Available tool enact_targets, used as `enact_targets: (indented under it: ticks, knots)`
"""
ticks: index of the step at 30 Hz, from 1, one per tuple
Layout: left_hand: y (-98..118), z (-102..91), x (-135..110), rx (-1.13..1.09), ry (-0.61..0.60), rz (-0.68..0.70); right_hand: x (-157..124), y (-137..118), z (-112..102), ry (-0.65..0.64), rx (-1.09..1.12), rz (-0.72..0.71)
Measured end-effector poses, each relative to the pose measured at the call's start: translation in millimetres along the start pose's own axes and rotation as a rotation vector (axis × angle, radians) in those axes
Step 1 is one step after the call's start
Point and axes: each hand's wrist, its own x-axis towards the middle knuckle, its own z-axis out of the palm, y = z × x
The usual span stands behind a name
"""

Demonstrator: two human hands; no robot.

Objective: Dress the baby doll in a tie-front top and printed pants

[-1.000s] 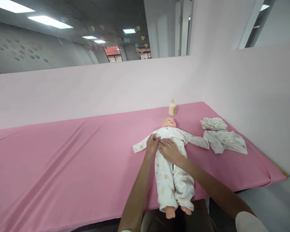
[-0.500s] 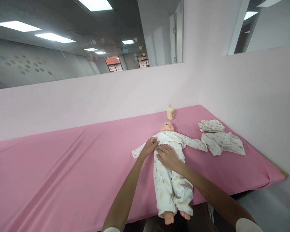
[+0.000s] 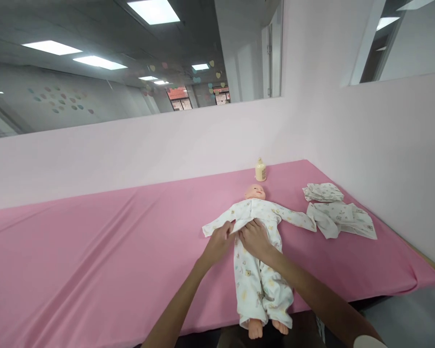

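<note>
We see a baby doll lying face up on the pink bench, with its head toward the wall and its bare feet at the near edge. It wears a white romper printed with small animals. The sleeves spread flat to either side, the legs lie straight and close together, and the chest flap is rumpled.

Both forearms are bare — a white sleeve edge shows on the right arm.
</note>
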Motion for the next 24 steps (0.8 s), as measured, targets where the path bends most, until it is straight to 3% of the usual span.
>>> enact_targets:
  ticks: [4, 8, 10, 13, 15, 17, 21, 24]
  knots:
    - [-6.6, 24.2, -31.8, -0.016, -0.01, -0.117, -0.9, -2.7, 0.5, -0.063, -0.032, 0.005]
    - [-14.0, 44.2, -36.8, -0.046, 0.096, -0.191, -13.2, 4.3, -12.0, -0.027, 0.049, -0.091]
    - [-14.9, 48.7, -36.4, 0.004, 0.156, -0.2, -25.4, 15.0, -20.0, 0.047, 0.107, -0.064]
    - [-10.0, 51.4, -35.2, 0.064, 0.225, -0.208, -43.6, 40.3, -25.4, 0.243, 0.053, 0.117]
    - [-2.3, 52.5, -32.9, 0.039, 0.211, -0.188, -49.9, 59.3, -22.9, 0.321, -0.007, 0.243]
    - [7.2, 53.9, -28.9, 0.015, 0.157, -0.133, -49.9, 75.2, -17.5, 0.313, -0.004, 0.314]
    - [20.8, 56.7, -21.0, 0.095, 0.101, 0.033, -39.2, 88.3, -13.4, 0.236, 0.052, 0.241]
    - [20.0, 55.4, -20.7, 0.152, 0.077, 0.086, -38.1, 83.6, -24.2, 0.339, 0.142, 0.235]
